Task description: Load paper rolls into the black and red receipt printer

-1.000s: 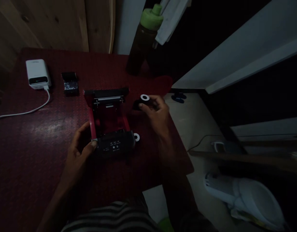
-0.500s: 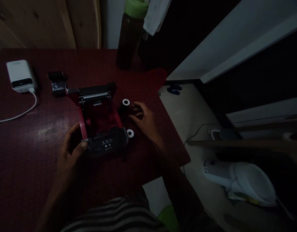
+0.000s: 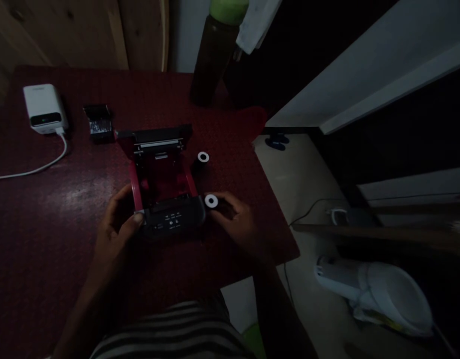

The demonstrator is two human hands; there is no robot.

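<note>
Around the red-and-black device [image 3: 163,182] are a white-ended roll [image 3: 201,163] at two o'clock, a white power bank [image 3: 45,104] at ten, a green-capped bottle [image 3: 215,55] at one, and dark-and-pale striped clothing [image 3: 170,329] at six.

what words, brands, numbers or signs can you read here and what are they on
None can be read for certain.
Front panel of the red-and-black device: pale print and symbols, too small to read.
White box: faint mark near its top edge, too blurred.
Its display strip: small greenish glow, no digit legible.
Small dark item: pale speckles, unclear whether print.
</note>
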